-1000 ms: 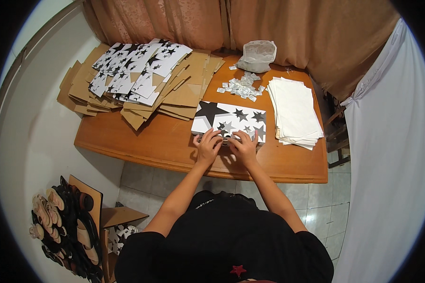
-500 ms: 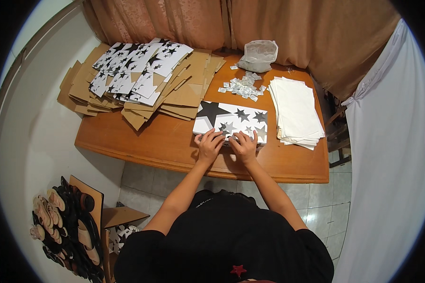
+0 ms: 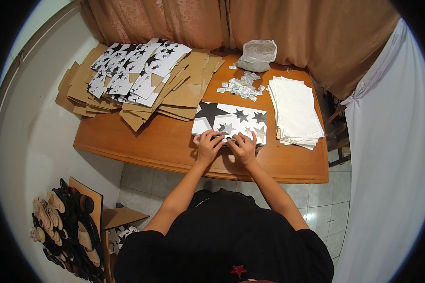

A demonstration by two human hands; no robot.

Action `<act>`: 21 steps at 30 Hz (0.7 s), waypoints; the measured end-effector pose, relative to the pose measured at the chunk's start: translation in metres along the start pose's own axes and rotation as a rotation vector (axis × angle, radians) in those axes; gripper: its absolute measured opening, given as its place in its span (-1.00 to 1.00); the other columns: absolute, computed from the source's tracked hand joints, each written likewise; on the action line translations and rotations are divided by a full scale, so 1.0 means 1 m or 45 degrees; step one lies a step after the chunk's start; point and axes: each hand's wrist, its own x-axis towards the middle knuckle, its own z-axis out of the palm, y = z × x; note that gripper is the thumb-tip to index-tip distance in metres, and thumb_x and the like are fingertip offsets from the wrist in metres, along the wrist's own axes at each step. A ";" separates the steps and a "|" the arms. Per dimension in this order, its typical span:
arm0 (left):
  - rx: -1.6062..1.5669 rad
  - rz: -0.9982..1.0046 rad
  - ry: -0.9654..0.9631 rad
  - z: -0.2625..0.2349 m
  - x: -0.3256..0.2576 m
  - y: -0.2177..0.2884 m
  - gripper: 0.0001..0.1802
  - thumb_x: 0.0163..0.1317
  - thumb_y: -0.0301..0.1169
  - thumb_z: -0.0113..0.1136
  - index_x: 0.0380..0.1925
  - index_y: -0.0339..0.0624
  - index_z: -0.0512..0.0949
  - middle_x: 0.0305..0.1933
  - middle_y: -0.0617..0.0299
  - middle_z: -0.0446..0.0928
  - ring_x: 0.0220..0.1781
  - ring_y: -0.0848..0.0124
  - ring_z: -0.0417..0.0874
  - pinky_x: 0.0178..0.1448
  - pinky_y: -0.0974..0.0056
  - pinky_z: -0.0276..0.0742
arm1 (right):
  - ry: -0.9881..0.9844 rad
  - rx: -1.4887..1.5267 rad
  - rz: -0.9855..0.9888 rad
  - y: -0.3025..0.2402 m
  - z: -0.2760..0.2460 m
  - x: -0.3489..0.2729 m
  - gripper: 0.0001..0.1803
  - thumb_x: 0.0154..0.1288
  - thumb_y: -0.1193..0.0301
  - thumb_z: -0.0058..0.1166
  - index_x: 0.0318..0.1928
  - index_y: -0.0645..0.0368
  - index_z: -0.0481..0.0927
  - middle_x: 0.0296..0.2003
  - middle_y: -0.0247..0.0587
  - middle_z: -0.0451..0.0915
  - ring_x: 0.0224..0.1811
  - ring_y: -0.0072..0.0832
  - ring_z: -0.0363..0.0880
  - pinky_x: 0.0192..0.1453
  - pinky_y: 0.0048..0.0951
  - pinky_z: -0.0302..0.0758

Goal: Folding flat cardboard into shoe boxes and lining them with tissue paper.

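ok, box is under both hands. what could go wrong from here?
1. The left hand and right hand are both at the near edge of the star-printed box; too much pressure might crease it.
2. Loose small packets lie just beyond the box, so a forward shove could scatter them.
3. The white sheets sit close on its right; a sideways slip might knock the uneven stack.

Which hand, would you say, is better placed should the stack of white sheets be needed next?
Probably the right hand: at the front edge of the star-printed box, it lies nearer the white sheets than the left hand.
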 end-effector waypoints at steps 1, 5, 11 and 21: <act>0.000 -0.001 0.000 0.001 0.000 -0.001 -0.77 -0.04 -0.23 0.30 -0.31 0.13 0.65 -0.16 0.50 0.55 0.07 0.37 0.43 0.10 0.10 0.00 | -0.020 -0.015 -0.003 0.000 0.000 0.001 -0.82 -0.04 0.32 0.15 -0.32 -0.10 0.62 -0.21 -0.44 0.51 -0.14 -0.38 0.51 0.25 0.10 0.06; -0.006 -0.019 0.040 0.005 0.002 -0.002 -0.81 -0.04 -0.24 0.29 -0.36 0.12 0.65 -0.21 0.51 0.56 0.02 0.40 0.44 0.05 0.07 0.00 | -0.060 -0.046 0.022 -0.002 0.001 0.006 -0.86 -0.04 0.34 0.14 -0.38 -0.06 0.62 -0.22 -0.41 0.51 -0.18 -0.40 0.51 0.24 0.02 0.11; 0.003 -0.081 0.024 0.005 0.004 0.000 -0.84 -0.04 -0.24 0.30 -0.40 0.11 0.64 -0.28 0.50 0.56 -0.07 0.40 0.45 0.04 0.09 0.01 | -0.170 0.202 0.420 -0.012 -0.009 0.022 -0.74 -0.03 0.36 0.18 -0.25 0.00 0.53 -0.23 -0.29 0.47 -0.24 -0.39 0.51 0.22 -0.11 0.18; 0.047 -0.058 -0.013 0.002 0.004 0.007 -0.81 0.03 -0.23 0.24 -0.30 0.13 0.65 -0.19 0.45 0.50 -0.03 0.43 0.44 0.07 0.02 -0.02 | -0.343 0.134 0.475 0.042 -0.011 0.047 -0.36 -0.06 0.12 0.21 0.05 0.07 0.41 0.00 -0.14 0.40 0.17 -0.23 0.27 0.23 0.30 -0.10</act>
